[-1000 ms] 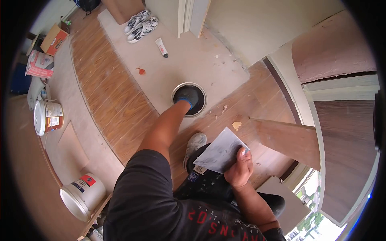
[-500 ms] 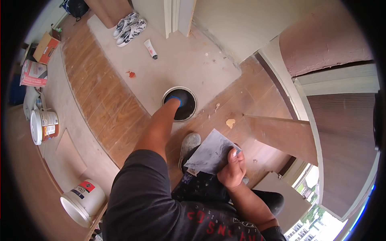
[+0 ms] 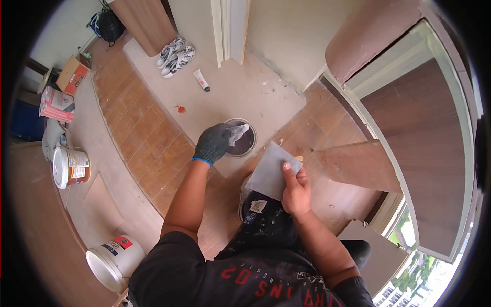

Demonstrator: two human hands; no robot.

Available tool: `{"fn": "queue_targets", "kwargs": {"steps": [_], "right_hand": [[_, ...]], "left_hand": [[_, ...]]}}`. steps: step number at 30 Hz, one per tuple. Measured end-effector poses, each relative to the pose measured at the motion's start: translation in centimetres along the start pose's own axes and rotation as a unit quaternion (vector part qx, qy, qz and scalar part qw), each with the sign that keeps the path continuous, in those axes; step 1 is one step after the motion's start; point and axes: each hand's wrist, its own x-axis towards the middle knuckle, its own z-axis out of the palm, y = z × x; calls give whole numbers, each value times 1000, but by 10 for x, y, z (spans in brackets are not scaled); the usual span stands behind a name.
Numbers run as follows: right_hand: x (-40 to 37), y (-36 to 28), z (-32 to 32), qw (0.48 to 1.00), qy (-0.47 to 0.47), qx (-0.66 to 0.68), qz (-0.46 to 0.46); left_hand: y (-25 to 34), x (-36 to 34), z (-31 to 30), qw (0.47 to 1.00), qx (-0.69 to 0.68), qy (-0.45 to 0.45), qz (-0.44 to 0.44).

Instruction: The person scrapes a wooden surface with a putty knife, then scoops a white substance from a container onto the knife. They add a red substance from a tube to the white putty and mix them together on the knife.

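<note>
My left hand (image 3: 212, 144), in a dark glove with a blue cuff, is closed round a crumpled, wet-looking grey-white cloth (image 3: 238, 134). It is over the left rim of a round bucket (image 3: 255, 143) that holds dark contents. Bare and closed, my right hand (image 3: 295, 192) grips the right edge of a flat grey sheet (image 3: 271, 171), thumb on top. The sheet is tilted above my knee, to the lower right of the bucket.
A tube (image 3: 201, 80) and patterned shoes (image 3: 175, 57) lie beyond the bucket. White buckets (image 3: 125, 258) (image 3: 76, 166), a red-white bag (image 3: 57, 104) and a box (image 3: 73, 75) stand left. A wooden panel (image 3: 358, 161) juts in at right.
My left hand has come up out of the bucket with the cloth in it. The grey sheet has tilted and looks more evenly grey, and the view has shifted.
</note>
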Motion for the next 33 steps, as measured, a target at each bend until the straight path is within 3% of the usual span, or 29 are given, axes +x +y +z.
{"fn": "queue_targets", "kwargs": {"steps": [2,6,10,13,16,19,22,33], "right_hand": [[10,3,1,998,17,0,52],[29,-11,31,976,103,-30,191],[59,40,30,960,25,130,245],[37,19,47,950,-66,210,222],[25,5,54,941,-100,254,199],[6,-20,63,953,-72,241,168],[-7,-34,63,956,-97,246,129],[-37,-48,74,953,-95,285,40]], "left_hand": [[-24,-16,0,990,-60,107,74],[11,-64,-60,959,-166,180,141],[41,-108,-101,931,-160,249,215],[46,-133,-94,916,-204,259,227],[49,-147,-73,900,-211,264,274],[50,-157,-53,884,-159,257,356],[52,-162,-45,893,-31,268,361],[77,-178,-67,902,61,254,343]]}}
